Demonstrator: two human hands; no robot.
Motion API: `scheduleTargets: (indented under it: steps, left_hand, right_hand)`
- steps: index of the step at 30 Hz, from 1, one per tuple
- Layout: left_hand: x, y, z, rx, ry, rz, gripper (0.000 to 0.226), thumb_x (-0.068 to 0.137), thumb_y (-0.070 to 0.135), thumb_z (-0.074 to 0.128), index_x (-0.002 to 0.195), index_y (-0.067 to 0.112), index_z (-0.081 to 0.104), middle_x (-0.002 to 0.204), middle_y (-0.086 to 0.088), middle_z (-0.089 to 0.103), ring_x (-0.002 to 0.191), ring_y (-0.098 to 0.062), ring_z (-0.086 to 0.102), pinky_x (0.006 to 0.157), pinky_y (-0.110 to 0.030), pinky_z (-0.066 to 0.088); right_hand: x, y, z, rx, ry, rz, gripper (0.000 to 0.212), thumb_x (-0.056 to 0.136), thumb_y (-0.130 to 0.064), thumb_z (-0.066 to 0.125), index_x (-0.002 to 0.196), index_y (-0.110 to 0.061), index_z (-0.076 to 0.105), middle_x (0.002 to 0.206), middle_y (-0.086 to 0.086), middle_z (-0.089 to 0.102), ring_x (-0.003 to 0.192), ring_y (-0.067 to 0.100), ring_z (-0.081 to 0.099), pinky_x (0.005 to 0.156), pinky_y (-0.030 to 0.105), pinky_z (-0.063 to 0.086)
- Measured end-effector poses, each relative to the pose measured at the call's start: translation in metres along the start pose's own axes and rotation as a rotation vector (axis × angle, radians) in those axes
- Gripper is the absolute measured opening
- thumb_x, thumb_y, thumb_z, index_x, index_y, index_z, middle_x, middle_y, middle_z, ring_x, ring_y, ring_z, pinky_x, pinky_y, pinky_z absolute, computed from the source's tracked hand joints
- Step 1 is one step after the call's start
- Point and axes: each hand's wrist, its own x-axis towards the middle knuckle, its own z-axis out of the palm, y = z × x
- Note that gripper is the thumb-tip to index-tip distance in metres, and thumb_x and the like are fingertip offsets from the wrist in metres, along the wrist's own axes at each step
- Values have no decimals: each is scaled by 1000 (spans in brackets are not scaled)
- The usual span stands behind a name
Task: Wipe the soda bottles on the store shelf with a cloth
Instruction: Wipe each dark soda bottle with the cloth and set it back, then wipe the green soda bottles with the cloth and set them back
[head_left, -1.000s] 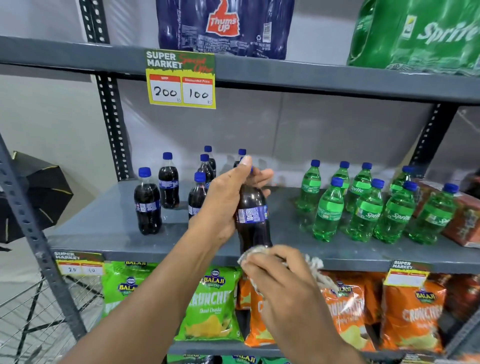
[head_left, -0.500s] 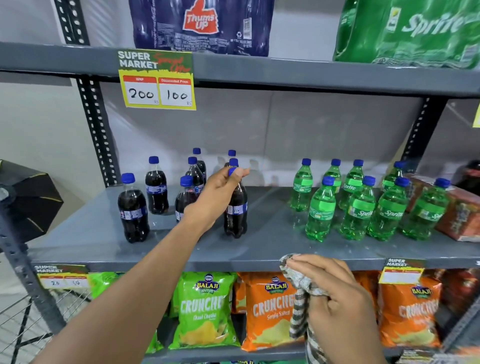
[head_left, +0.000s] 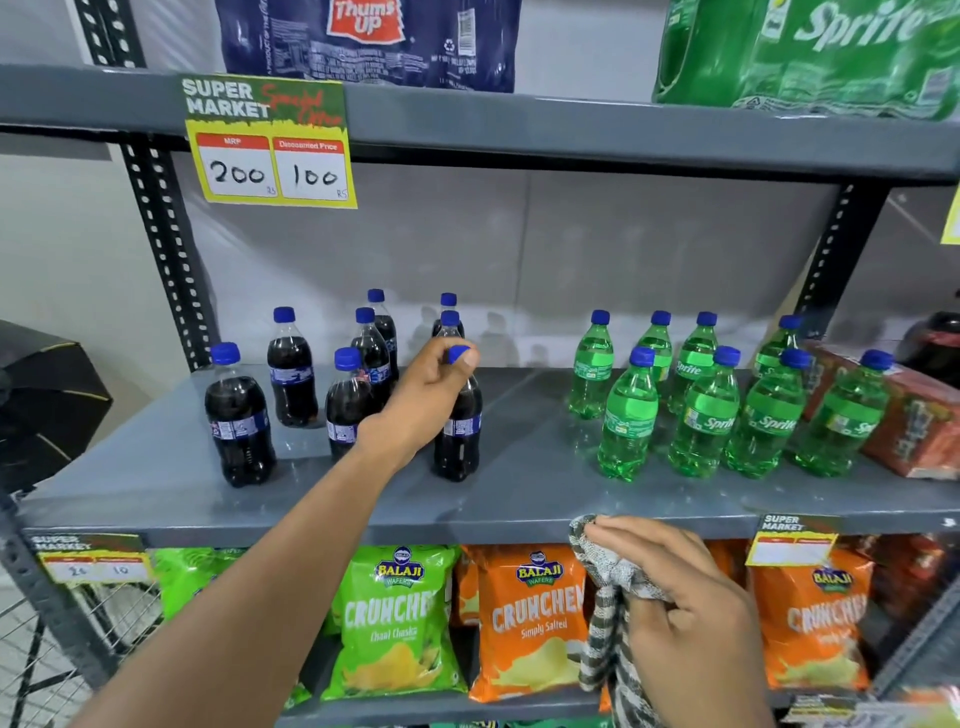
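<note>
Several dark cola bottles with blue caps stand at the left of the grey middle shelf (head_left: 519, 499). My left hand (head_left: 421, 400) grips the neck of one cola bottle (head_left: 460, 441), which stands upright on the shelf, its blue cap showing between my fingers. Several green Sprite bottles (head_left: 706, 415) stand in a group at the right. My right hand (head_left: 680, 608) is below the shelf's front edge, closed on a striped grey and white cloth (head_left: 608, 613) that hangs down.
Crisp bags (head_left: 530, 618) in green and orange fill the shelf below. Shrink-wrapped packs of cola (head_left: 369, 41) and Sprite (head_left: 810, 52) sit on the top shelf. A price sign (head_left: 270, 140) hangs from it. An orange box (head_left: 919, 431) stands at the far right.
My left hand carried the cola bottle back from the front and set it down on the shelf. My right hand with the cloth dropped away below the shelf edge.
</note>
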Motion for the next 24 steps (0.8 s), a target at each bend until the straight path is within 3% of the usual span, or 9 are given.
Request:
scheduleTargets:
  steps: [2,5,9,11,13,18,20,22,24]
  left_hand:
    - [0,5,-1,-29,8,40,18,104,37,56,120,33,62,122,7,67,115,-12,62,98,-31,50]
    - [-2,15,3,-25,46,137,33,103,28,59,135,23,54,132,7,61,127,-12,57,104,-30,48]
    - [-25,35,31,143,247,511,37,98,33,61,133,23,56,129,10,59,123,0,54,105,-18,39]
    - [-35,39,58,175,225,640,37,97,34,61,132,24,56,129,12,59,125,5,51,105,-15,38]
    - [-40,36,88,113,102,572,38,95,39,63,131,32,55,130,15,59,126,5,51,106,-14,37]
    - [-16,20,138,-289,-231,64,48,88,43,69,133,41,51,149,8,52,138,-7,47,118,-35,35]
    - [-1,13,149,-357,-298,-46,66,82,52,72,142,38,49,150,9,51,131,1,50,115,-33,34]
    - [8,7,160,-386,-390,-120,67,73,59,79,134,48,51,150,13,49,129,6,49,113,-28,30]
    - [16,-4,169,-432,-464,-197,78,65,57,87,133,46,50,149,9,51,139,-7,43,120,-35,25]
  right_hand:
    - [0,1,-1,1,-12,10,86,57,39,49,96,-31,79,113,-25,64,109,4,58,85,3,41]
    - [-1,4,-4,-5,-10,16,85,57,39,49,96,-30,79,113,-25,64,109,3,58,84,2,40]
    - [-2,5,-8,-13,-6,17,88,55,40,47,96,-31,79,111,-27,64,107,0,57,71,3,42]
    - [-4,6,-11,-10,-6,29,88,55,41,46,95,-31,79,111,-28,65,105,0,57,67,5,41]
    - [-6,8,-15,-18,-2,20,87,55,41,46,95,-29,80,110,-27,65,106,2,57,75,3,41]
    - [-12,9,-36,-67,26,8,80,55,38,47,94,-24,81,108,-19,68,104,4,58,84,5,40]
    - [-15,4,-50,-67,-29,19,69,61,21,45,98,-26,80,105,-20,71,106,2,58,88,1,36]
    - [-18,0,-67,-65,-133,63,61,67,5,45,109,-26,76,110,-22,71,112,-2,54,95,-1,29]
    - [-16,-1,-82,-31,-265,85,49,81,-17,47,127,-21,64,122,-23,63,122,-6,47,98,-1,25]
